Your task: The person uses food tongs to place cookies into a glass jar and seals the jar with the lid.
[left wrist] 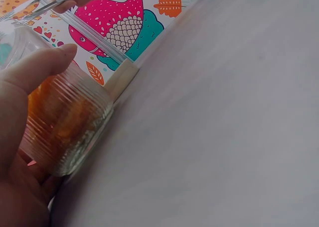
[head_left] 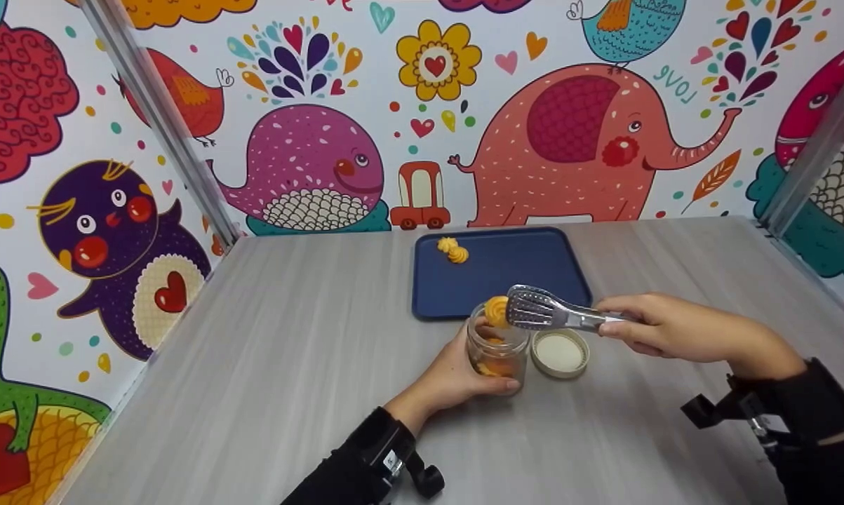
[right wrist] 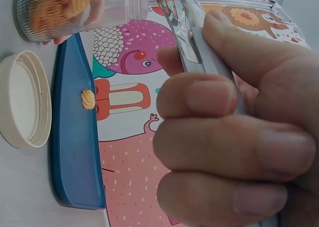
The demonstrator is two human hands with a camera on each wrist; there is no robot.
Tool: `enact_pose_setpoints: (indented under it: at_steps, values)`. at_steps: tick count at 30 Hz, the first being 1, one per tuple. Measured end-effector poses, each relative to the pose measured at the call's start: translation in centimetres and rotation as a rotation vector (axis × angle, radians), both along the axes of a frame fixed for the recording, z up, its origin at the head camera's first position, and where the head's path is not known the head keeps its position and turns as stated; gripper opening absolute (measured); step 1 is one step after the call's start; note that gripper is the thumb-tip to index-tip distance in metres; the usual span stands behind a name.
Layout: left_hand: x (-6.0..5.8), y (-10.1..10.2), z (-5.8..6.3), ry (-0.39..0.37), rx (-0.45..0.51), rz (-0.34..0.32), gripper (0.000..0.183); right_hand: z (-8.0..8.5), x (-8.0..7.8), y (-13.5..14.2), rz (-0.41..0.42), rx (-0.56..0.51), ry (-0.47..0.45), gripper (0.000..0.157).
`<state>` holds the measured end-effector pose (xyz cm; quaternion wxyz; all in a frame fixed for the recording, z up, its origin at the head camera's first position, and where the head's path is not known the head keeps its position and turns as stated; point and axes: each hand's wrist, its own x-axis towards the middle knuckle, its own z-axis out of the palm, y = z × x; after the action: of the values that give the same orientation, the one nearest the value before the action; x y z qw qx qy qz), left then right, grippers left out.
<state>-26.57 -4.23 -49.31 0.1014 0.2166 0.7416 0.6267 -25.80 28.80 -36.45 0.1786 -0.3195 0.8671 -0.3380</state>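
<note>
Left hand (head_left: pixel 457 375) grasping the glass jar (head_left: pixel 509 356): thumb across the near side, fingers wrapped round the far side. Jar sits off the tray, just in front of its near edge, mouth up. Can't tell whether the base touches the worktop (head_left: pixel 309 365). Orange cookies (head_left: pixel 493 368) inside, low in the jar; count unclear through the ribbed glass.

Right hand (head_left: pixel 674 328) clenched round the handle of the metal tongs (head_left: pixel 562 315), thumb along one arm, fingers curled over the other. Slotted head at the jar mouth, with one swirled cookie (head_left: pixel 495 311) at its tip. Cookie is over the rim in the head view; can't tell if it dips below it.

Blue tray (head_left: pixel 516 270) lies toward the worktop's back edge, right of centre. Two piped cookies (head_left: pixel 453 250) near the tray's back left corner, side by side.

Cream lid (head_left: pixel 560 353) on the worktop, inner face up, just right of the jar, near the tray's near right corner.

Cartoon-print wall panel (head_left: pixel 443 133) stands along the worktop's back edge.
</note>
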Motion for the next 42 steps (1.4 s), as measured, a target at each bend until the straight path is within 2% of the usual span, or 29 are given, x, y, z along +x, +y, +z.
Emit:
enact_pose_setpoints:
  at_steps: [7,19,30,35,39,42]
  values:
    - [0.0,0.0,0.0,0.042,-0.032,0.001,0.084,0.1,0.1,0.0,-0.001,-0.026,-0.027,0.016]
    - [-0.1,0.1,0.1,0.047,-0.021,-0.007,0.086,0.1,-0.1,0.1,0.002,-0.064,-0.022,0.021]
    - [0.0,0.1,0.1,0.046,-0.013,-0.007,0.084,0.0,-0.3,0.1,-0.056,-0.106,-0.04,0.03]
    - [0.0,0.1,0.1,0.045,-0.02,-0.013,0.084,-0.2,-0.6,-0.1,-0.138,-0.128,0.04,0.033]
    - [-0.1,0.0,0.1,0.046,-0.035,-0.011,0.085,-0.4,-0.9,-0.5,-0.27,-0.116,0.127,0.041]
    - [-0.1,-0.1,0.0,0.049,-0.041,-0.003,0.086,-0.5,-1.2,-0.9,-0.358,-0.107,0.127,0.049]
